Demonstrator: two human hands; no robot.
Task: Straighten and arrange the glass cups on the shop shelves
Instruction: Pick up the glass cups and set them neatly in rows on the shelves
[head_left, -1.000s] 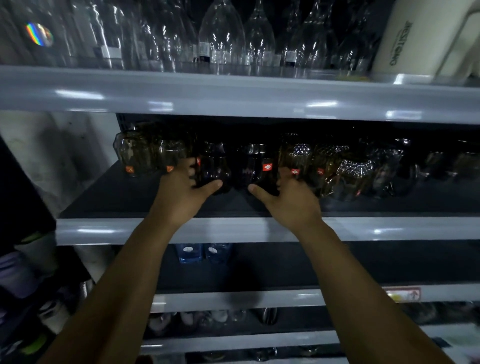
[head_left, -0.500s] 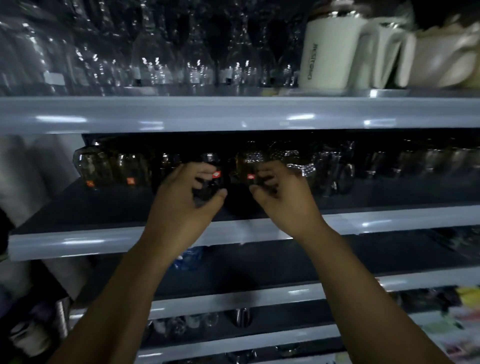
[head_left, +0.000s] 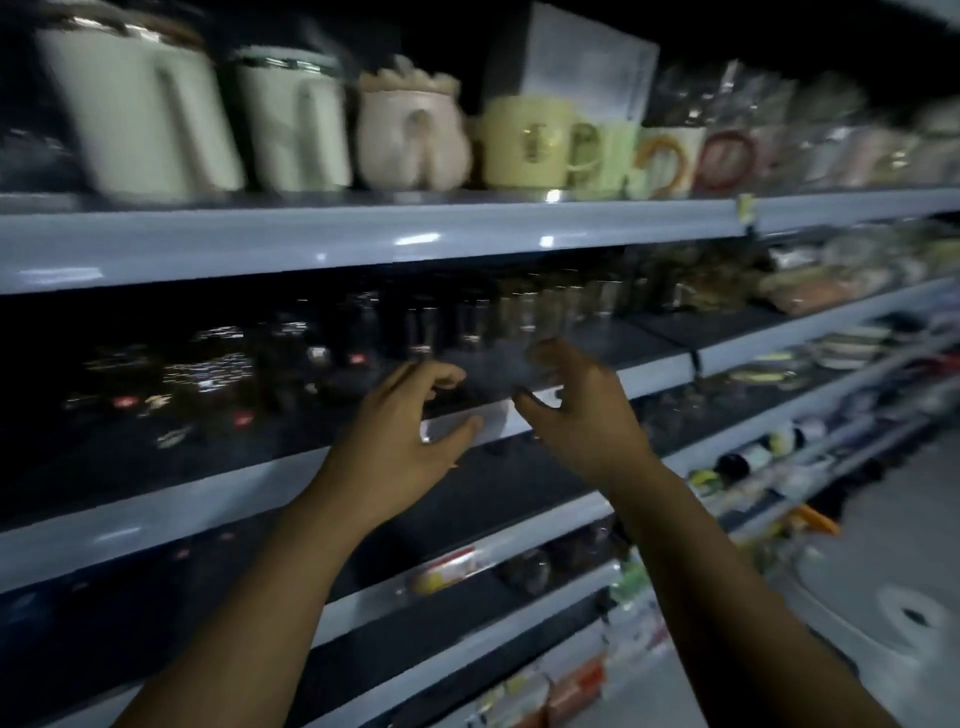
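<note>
Two bare forearms rise from the bottom edge of the view toward the shelving. The left hand (head_left: 400, 441) is held before the front edge of the middle shelf (head_left: 130, 525), fingers apart and loosely curved, thumb spread below, gripping nothing; the right hand (head_left: 576, 415) is just beside it and a little higher, fingers likewise apart and curved, also gripping nothing. A white price label (head_left: 467, 422) on that front edge shows between the two hands. Motion blur hides whether any fingertip touches glass. The glass cups (head_left: 470, 322) stand upright in a row along the back of the middle shelf, directly beyond both hands; darker cups with red stickers (head_left: 218, 374) crowd the shelf's left half, nearer its front edge. Above, the upper shelf (head_left: 260, 244) carries two tall white mugs (head_left: 140, 109), a pink ceramic jar (head_left: 410, 135) and a yellow mug (head_left: 524, 140), all close to its front edge.
</note>
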